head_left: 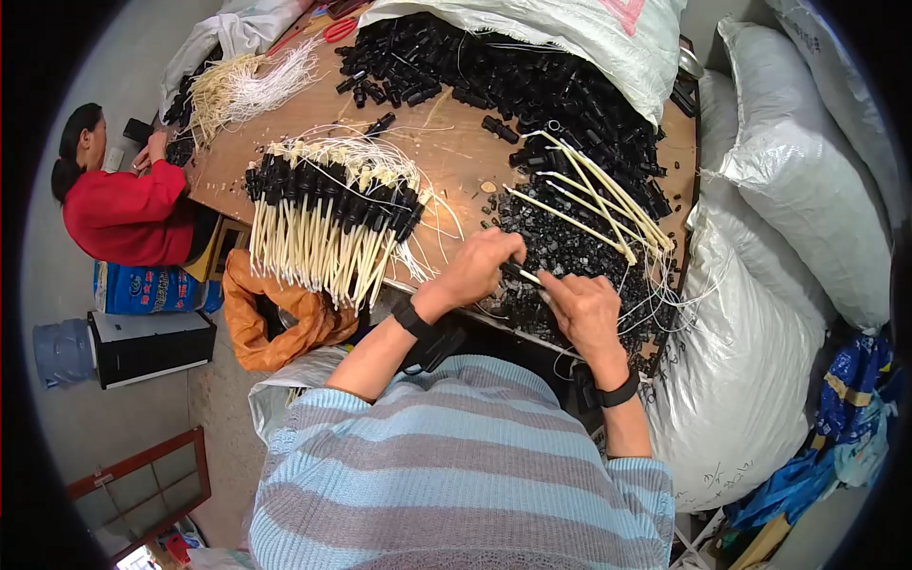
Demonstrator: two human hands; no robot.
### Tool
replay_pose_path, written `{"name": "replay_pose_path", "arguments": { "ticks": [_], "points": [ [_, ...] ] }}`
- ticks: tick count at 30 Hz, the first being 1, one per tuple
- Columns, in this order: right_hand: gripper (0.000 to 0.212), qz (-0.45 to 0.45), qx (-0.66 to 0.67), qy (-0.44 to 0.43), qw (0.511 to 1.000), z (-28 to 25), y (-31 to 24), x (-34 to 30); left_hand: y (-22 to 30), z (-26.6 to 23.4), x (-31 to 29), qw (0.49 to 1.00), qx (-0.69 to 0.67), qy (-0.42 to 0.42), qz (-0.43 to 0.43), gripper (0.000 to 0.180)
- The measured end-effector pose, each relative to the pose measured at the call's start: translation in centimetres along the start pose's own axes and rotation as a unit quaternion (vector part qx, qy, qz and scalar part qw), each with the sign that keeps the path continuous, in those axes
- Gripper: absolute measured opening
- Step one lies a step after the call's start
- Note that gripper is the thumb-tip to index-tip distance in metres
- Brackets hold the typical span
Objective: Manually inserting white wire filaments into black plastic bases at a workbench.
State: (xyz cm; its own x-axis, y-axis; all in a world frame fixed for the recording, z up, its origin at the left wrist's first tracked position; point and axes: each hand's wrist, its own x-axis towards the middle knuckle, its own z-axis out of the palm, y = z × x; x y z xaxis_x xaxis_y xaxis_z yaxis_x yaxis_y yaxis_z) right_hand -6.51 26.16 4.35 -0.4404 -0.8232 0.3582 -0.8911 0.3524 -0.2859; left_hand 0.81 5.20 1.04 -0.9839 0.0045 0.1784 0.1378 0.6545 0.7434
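Observation:
Near the front edge of the table, my left hand (478, 271) is closed round a black tubular plastic fitting (513, 270). My right hand (581, 312) pinches a thin cream-coloured sleeve (530, 278) that meets the fitting's end. Fingers hide most of both pieces. Beyond my hands spreads a heap of small dark plastic parts (541, 239), with several cream sleeves with white wires (598, 201) lying across it. To the left lies a thick row of joined pieces (328, 214), black fittings with cream sleeves pointing toward me.
A large pile of black fittings (570, 100) spills from a white sack (608, 47) at the back. Cream and white wires (256, 90) lie far left, near red-handled scissors (339, 29). A person in red (128, 209) works at the left edge. Full white sacks (741, 370) crowd the right.

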Motion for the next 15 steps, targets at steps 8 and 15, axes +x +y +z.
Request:
{"name": "replay_pose_path", "arguments": {
  "ticks": [8, 15],
  "points": [
    [0.050, 0.020, 0.028, 0.055, 0.998, -0.6, 0.7, 1.7, 4.6, -0.9, 0.8, 0.982, 0.124, 0.036, 0.141, 0.034],
    [0.019, 0.279, 0.714, 0.085, 0.636, -1.6, 3.2, 0.5, -0.5, -2.8, -1.5, 0.974, 0.143, 0.114, -0.135, 0.028]
  ]
}}
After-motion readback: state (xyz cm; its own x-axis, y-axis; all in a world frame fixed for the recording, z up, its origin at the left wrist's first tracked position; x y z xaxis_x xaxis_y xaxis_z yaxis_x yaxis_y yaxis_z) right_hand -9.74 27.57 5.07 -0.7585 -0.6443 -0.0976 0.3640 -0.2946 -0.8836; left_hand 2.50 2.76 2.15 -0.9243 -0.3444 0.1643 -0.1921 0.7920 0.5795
